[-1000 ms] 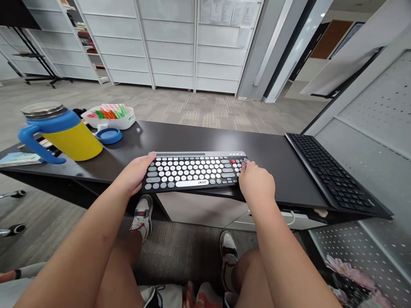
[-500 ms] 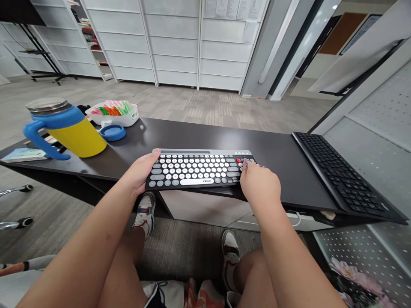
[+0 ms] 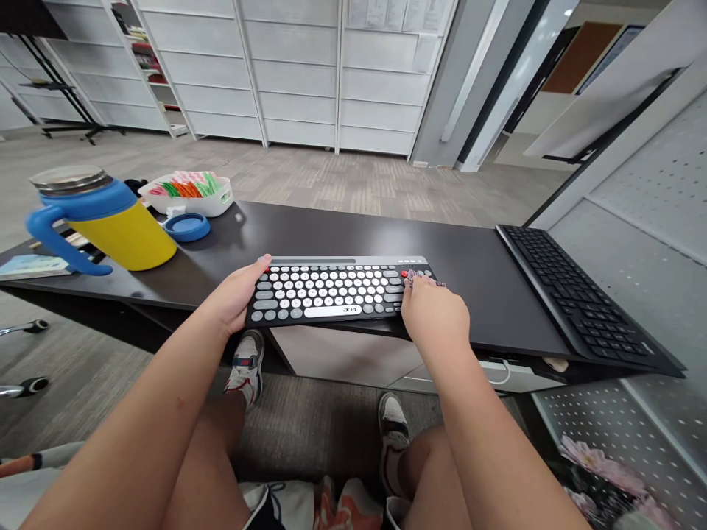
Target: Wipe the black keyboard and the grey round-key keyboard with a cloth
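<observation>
A compact acer keyboard (image 3: pixel 327 289) with round white and grey keys lies across the front edge of the dark desk. My left hand (image 3: pixel 244 291) grips its left end, thumb on the top edge and the other fingers out of sight beneath. Over the keys at the right end rests my right hand (image 3: pixel 437 309), its fingers curled together. Something small and patterned shows at those fingertips, too small to make out. Some right-end keys are hidden under this hand.
A larger black keyboard (image 3: pixel 579 294) lies at the desk's right side, beside a white perforated panel (image 3: pixel 663 191). On the left stand a yellow and blue mug (image 3: pixel 124 232), a blue lid (image 3: pixel 188 227) and a white basket (image 3: pixel 221 197) of colourful packets.
My right hand has shifted slightly left over the keyboard's right-end keys. My left hand keeps its grip on the left end. The whole view has moved a little.
</observation>
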Tool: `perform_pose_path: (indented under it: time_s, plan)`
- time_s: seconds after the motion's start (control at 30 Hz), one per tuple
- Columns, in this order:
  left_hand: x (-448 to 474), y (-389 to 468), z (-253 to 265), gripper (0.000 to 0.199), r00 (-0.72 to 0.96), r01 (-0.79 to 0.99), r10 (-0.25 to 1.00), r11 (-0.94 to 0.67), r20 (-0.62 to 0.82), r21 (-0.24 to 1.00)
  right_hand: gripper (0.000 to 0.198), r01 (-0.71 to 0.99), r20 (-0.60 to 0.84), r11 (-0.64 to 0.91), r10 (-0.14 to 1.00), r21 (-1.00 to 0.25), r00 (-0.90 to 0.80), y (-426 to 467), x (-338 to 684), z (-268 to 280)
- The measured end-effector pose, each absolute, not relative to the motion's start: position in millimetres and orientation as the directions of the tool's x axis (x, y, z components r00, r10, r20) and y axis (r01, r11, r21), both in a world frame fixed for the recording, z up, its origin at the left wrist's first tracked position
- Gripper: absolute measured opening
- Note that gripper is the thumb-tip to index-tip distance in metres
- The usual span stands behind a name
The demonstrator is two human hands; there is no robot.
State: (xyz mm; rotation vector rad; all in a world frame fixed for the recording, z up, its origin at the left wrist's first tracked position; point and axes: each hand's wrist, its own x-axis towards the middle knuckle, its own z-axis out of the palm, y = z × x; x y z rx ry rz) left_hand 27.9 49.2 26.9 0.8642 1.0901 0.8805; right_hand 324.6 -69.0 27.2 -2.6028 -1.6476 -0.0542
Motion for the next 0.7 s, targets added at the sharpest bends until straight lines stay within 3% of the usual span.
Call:
perform_pose_path:
  time_s: [0.7]
  plan:
    - [27.9,47.5,27.6,0.023,0.223,-0.149,0.909,0.389,-0.352,0.909,0.040,0.916,0.114,-0.401,0.909,-0.019,0.401,-69.3,325.4,20.9]
